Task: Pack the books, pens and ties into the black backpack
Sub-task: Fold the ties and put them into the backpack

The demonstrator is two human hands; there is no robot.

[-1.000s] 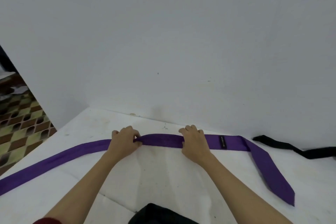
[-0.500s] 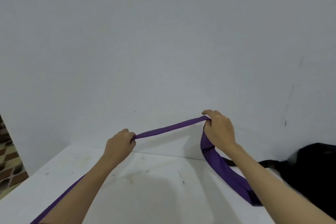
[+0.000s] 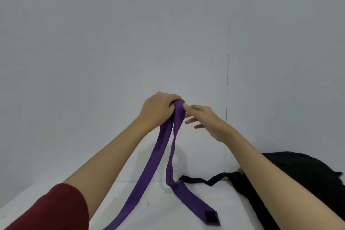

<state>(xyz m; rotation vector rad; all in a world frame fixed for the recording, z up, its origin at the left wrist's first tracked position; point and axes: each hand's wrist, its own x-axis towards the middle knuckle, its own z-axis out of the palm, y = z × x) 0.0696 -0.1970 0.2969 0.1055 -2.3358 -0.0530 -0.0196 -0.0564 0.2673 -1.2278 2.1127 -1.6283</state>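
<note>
Left hand (image 3: 158, 108) gripping the fold of the purple tie (image 3: 149, 170) up above the white surface (image 3: 168, 211); right hand (image 3: 205, 119) just beside, fingers loosely spread, thumb touching. Both ends trailing down. Black backpack (image 3: 291, 172) lying right, contents hidden.

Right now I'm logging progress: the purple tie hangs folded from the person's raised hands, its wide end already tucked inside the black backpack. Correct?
Not quite. In the head view the purple tie hangs folded from the left hand, but its wide end lies on the white table, beside the black backpack, not inside it.
</note>
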